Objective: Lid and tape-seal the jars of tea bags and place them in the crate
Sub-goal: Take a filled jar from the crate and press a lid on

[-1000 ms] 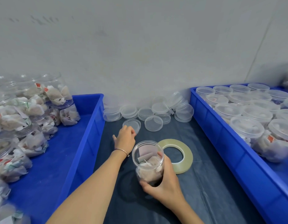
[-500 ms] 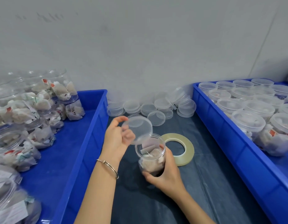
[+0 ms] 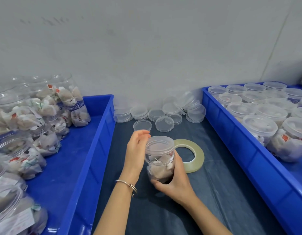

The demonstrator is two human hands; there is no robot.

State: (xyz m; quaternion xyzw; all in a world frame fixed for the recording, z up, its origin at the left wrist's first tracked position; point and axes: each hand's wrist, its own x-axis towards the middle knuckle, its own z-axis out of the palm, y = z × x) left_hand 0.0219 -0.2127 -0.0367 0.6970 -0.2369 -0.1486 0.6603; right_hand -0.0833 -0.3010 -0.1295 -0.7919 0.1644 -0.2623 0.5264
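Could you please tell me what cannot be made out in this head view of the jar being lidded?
- Whether the clear plastic lid is screwed tight on the clear jar of tea bags: not visible.
- The jar's base: hidden by the right hand.
- The left hand's fingertips: behind the lid.
- Open jars in the left blue crate: cut by the frame edge.

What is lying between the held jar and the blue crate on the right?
In the head view, a tape roll lies flat on the dark mat between the jar and the right crate.
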